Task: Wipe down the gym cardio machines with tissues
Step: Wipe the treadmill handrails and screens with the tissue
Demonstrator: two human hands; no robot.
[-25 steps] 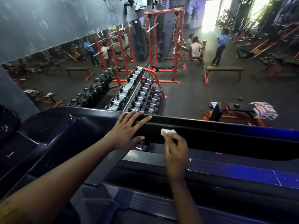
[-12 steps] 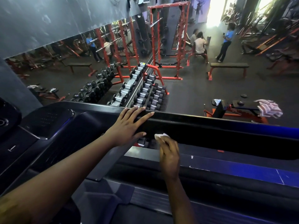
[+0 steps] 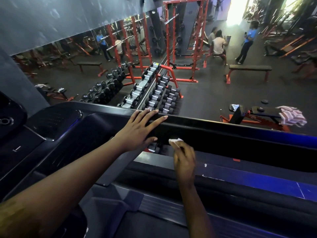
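Fingers (image 3: 180, 147) of right hand (image 3: 185, 162) are curled, pinching a small white tissue (image 3: 175, 140) at the tips. Only the top of the wad pokes out past the fingertips; the rest is hidden behind them. The tissue sits against the near face of the cardio machine's black front rail (image 3: 231, 131), low on that face, apparently touching it. The back of the hand faces the camera and the wrist is below the rail. Left hand (image 3: 139, 129) lies flat on top of the rail, just left of the tissue, with its fingers (image 3: 149, 115) straight and spread, tips reaching the rail's far edge, gripping nothing. The left thumb runs down the rail's near face, its tip just beside the tissue with a small gap, not touching. At the rail's left end is the dark console (image 3: 56, 117). Beyond the rail on the floor below is a dumbbell rack (image 3: 161, 95), partly doubled in a wall mirror (image 3: 77, 54). Farther beyond the rail are a red power rack (image 3: 183, 40) and a flat bench (image 3: 250, 67), with several people (image 3: 247, 42) past those. Beyond the rail's right part is an adjustable bench (image 3: 260, 111) with a striped cloth (image 3: 291, 115) draped on it.
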